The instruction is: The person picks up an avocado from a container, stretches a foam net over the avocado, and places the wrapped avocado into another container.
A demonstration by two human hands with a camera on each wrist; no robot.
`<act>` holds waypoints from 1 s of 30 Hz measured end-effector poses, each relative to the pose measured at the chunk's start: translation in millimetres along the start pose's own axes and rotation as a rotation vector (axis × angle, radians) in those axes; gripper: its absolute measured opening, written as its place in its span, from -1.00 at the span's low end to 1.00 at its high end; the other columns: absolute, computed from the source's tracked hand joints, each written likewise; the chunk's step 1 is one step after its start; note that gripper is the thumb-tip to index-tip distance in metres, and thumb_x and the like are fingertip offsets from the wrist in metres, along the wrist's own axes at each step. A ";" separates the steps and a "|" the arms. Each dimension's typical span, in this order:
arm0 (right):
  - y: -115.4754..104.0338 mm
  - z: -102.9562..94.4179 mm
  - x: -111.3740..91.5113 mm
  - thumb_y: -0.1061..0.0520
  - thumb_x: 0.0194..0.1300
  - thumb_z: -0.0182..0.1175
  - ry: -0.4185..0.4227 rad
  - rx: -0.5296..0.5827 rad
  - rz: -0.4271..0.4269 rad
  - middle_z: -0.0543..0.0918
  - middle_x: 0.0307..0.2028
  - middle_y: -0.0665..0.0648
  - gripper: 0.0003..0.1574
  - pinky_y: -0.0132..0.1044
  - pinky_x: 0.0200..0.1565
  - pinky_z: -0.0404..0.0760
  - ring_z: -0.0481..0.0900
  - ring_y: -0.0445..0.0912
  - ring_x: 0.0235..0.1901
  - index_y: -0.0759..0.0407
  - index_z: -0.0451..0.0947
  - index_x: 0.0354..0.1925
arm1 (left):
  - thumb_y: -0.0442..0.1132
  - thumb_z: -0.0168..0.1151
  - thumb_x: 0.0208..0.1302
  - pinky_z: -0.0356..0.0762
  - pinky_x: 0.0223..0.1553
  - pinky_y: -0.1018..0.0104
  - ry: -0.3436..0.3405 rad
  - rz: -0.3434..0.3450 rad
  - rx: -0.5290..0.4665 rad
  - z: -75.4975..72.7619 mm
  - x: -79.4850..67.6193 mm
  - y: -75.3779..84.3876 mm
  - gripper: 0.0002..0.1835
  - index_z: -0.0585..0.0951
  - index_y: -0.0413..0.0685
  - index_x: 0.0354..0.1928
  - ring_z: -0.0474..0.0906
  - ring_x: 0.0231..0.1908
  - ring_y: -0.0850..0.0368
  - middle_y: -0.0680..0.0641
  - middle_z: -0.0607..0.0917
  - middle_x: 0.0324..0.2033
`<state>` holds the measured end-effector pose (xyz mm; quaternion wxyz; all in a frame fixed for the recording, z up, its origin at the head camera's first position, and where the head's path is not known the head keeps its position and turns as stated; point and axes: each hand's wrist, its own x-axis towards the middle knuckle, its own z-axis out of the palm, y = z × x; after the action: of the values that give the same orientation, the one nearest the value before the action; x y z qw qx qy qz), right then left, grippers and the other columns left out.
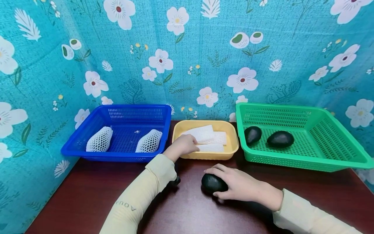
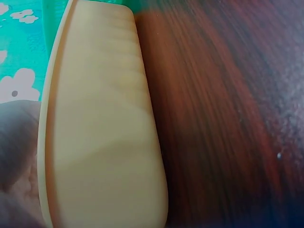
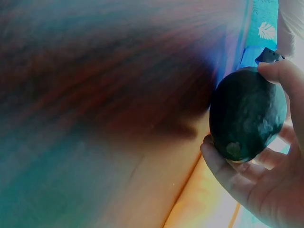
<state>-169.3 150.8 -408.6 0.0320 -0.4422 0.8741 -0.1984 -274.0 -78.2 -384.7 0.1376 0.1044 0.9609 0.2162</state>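
Note:
My right hand point(image 1: 238, 183) grips a dark avocado point(image 1: 214, 183) close over the table, thumb on one side and fingers round the other. The right wrist view shows the avocado point(image 3: 248, 115) with its stem-end scar. My left hand point(image 1: 184, 144) reaches into the yellow tray point(image 1: 232, 152), fingertips at the white foam net sleeves point(image 1: 211, 148) lying flat there; I cannot tell whether it pinches one. In the left wrist view the tray's wall point(image 2: 99, 118) hides most of that hand, leaving a dark, blurred part point(image 2: 19, 152) at the left edge.
At the left stands a blue basket point(image 1: 117, 156) with two avocados in foam nets point(image 1: 100, 139). A green basket point(image 1: 304, 161) at the right holds two bare avocados point(image 1: 280, 139). All stand on a dark wooden table point(image 1: 187, 211), before a flowered blue curtain point(image 1: 187, 65).

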 end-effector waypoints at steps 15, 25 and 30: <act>3.2 -1.1 -0.9 -0.22 0.29 0.41 -0.029 -0.005 -0.004 0.51 0.18 -0.02 -0.12 -0.09 0.01 0.64 0.61 -0.12 -0.04 0.03 0.38 0.44 | -0.19 0.38 0.34 0.51 0.18 0.05 0.069 0.053 -0.050 1.1 -3.0 -0.3 -0.72 0.73 -0.17 0.02 0.59 -0.03 -0.02 -0.15 0.72 0.04; 1.5 -1.5 -0.1 -0.22 0.29 0.41 -0.055 0.019 0.014 0.50 0.20 -0.02 -0.10 -0.10 0.04 0.63 0.60 -0.14 0.00 0.02 0.36 0.46 | -0.23 0.33 0.39 0.56 0.11 0.05 0.151 0.079 -0.113 -3.7 -7.0 0.9 -0.78 0.70 -0.14 0.00 0.60 -0.10 -0.01 -0.14 0.73 0.02; 0.9 -2.8 -1.7 -0.24 0.29 0.41 -0.067 0.030 0.019 0.50 0.21 -0.01 -0.08 -0.10 0.04 0.62 0.59 -0.14 0.01 0.03 0.35 0.47 | -0.21 0.34 0.39 0.55 0.14 0.02 0.191 0.101 -0.123 -5.8 -11.9 4.7 -0.74 0.70 -0.14 0.04 0.64 0.01 -0.06 -0.17 0.73 0.04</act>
<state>-169.6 153.5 -406.6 0.0697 -0.4400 0.8736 -0.1960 -263.9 -79.4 -375.0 0.0406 0.1228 0.9482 0.2903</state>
